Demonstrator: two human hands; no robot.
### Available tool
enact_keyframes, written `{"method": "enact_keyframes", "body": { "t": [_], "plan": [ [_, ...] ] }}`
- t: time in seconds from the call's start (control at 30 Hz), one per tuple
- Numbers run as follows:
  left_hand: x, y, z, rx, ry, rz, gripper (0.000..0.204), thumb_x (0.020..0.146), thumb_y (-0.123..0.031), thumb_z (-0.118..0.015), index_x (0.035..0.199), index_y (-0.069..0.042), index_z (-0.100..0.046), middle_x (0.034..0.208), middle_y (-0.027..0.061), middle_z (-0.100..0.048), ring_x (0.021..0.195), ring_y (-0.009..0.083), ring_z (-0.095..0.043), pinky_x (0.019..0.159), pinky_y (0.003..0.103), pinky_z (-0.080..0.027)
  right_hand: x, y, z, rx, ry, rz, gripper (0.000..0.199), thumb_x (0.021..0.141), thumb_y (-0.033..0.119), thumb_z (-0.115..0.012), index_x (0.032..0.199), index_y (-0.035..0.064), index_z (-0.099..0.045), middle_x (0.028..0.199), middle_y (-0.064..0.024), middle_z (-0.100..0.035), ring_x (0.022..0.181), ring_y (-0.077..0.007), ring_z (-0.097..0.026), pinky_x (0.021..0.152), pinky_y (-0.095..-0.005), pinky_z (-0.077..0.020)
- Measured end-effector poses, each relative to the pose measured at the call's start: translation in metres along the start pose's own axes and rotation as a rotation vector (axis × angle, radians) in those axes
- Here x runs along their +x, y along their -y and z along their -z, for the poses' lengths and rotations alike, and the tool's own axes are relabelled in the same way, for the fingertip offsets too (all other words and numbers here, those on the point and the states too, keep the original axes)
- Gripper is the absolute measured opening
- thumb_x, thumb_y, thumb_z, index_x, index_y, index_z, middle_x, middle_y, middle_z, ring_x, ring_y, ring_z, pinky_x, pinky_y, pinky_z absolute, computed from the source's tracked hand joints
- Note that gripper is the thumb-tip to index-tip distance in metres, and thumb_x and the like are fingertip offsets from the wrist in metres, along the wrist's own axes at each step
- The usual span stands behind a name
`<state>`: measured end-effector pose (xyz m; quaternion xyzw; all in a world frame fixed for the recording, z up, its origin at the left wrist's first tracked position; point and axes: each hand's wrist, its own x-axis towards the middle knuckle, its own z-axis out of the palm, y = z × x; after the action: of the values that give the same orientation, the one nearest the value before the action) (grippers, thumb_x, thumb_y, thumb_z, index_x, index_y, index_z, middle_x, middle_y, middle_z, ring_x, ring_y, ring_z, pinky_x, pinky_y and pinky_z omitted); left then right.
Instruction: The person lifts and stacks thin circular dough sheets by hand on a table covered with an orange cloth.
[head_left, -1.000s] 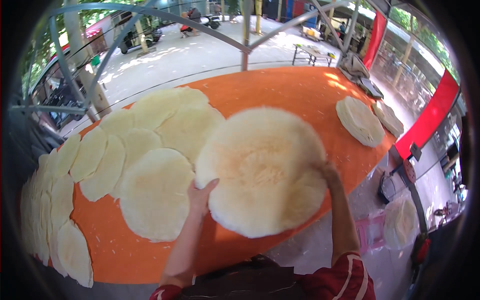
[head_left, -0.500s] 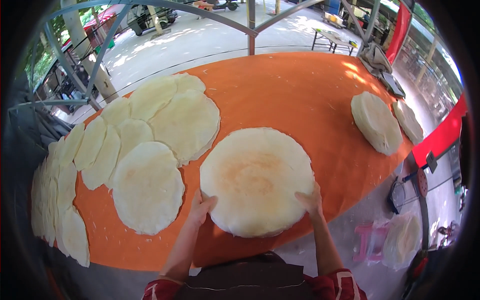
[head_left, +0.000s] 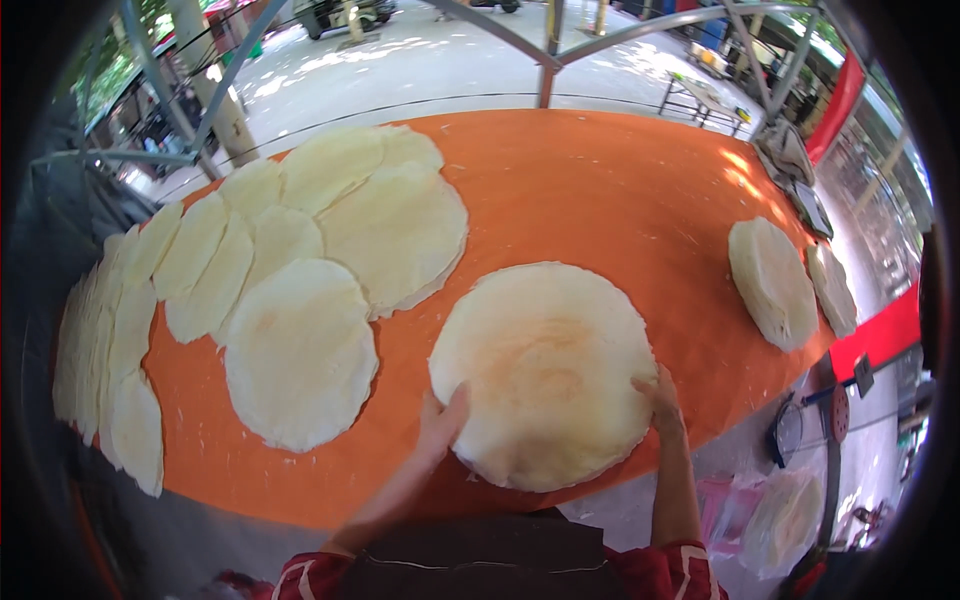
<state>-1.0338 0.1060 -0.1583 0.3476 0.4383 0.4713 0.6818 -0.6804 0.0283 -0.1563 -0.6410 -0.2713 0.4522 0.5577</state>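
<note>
A thick stack of large round flatbreads (head_left: 543,375), pale with browned patches in the middle of the top one, lies before me near the front edge of the orange table. My left hand (head_left: 443,418) grips its lower left rim, slightly blurred. On the opposite rim my right hand (head_left: 661,397) has its thumb over the top; its other fingers are mostly hidden by the edge. Just left of the stack lies a single-looking round flatbread (head_left: 298,355), partly over other sheets.
Overlapping flatbreads (head_left: 395,235) spread over the table's left side. Two smaller stacks (head_left: 772,285) stand at the right end. The orange tabletop (head_left: 590,190) has a metal frame post (head_left: 547,85) beyond it. Bagged flatbreads (head_left: 785,520) sit low at the right by a pink stool.
The whole view has shifted and tilted, so the far posts and right-hand stacks appear farther right. My left hand has come slightly further over the stack's rim.
</note>
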Motion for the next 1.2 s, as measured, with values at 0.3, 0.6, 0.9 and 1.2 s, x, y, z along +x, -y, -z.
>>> {"method": "enact_keyframes", "body": {
  "t": [0.3, 0.6, 0.9, 1.2],
  "plan": [
    [0.028, -0.024, 0.024, 0.328, -0.036, 0.191, 0.053, 0.065, -0.022, -0.073, 0.103, 0.009, -0.052, 0.089, 0.0149, -0.062, 0.081, 0.0220, -0.061, 0.070, 0.032, -0.049, -0.038, 0.028, 0.001, 0.280, 0.329, -0.155, 0.075, 0.064, 0.001, -0.058, 0.132, 0.0028, -0.026, 0.122, -0.0109, -0.045, 0.111, -0.0251, -0.046, 0.088, -0.0388, -0.0432],
    [0.015, -0.051, 0.001, -0.049, 0.465, 0.613, 0.063, 0.062, -0.006, -0.073, 0.117, 0.001, -0.043, 0.103, 0.0087, -0.057, 0.086, 0.0193, -0.058, 0.076, 0.031, -0.048, -0.043, 0.038, 0.019, 0.490, 0.102, -0.077, 0.074, 0.067, 0.001, -0.059, 0.133, 0.0002, -0.025, 0.124, -0.0137, -0.044, 0.111, -0.0248, -0.046, 0.094, -0.0348, -0.0382],
    [0.020, -0.001, -0.024, 0.380, -0.140, 0.284, 0.065, 0.064, -0.013, -0.072, 0.115, 0.006, -0.037, 0.112, 0.0192, -0.049, 0.103, 0.0233, -0.050, 0.084, 0.035, -0.044, -0.027, 0.018, 0.008, 0.087, 0.007, -0.016, 0.059, 0.066, 0.009, -0.062, 0.120, -0.0017, -0.039, 0.109, -0.0124, -0.053, 0.099, -0.0228, -0.053, 0.083, -0.0331, -0.0433],
    [0.017, -0.035, -0.015, -0.070, 0.403, 0.414, 0.069, 0.063, -0.005, -0.073, 0.123, 0.002, -0.038, 0.113, 0.0134, -0.053, 0.105, 0.0215, -0.051, 0.089, 0.035, -0.041, 0.003, 0.035, 0.025, -0.104, 0.111, 0.231, 0.058, 0.066, 0.002, -0.062, 0.120, -0.0017, -0.042, 0.110, -0.0115, -0.054, 0.094, -0.0220, -0.057, 0.081, -0.0324, -0.0473]
  ]
}}
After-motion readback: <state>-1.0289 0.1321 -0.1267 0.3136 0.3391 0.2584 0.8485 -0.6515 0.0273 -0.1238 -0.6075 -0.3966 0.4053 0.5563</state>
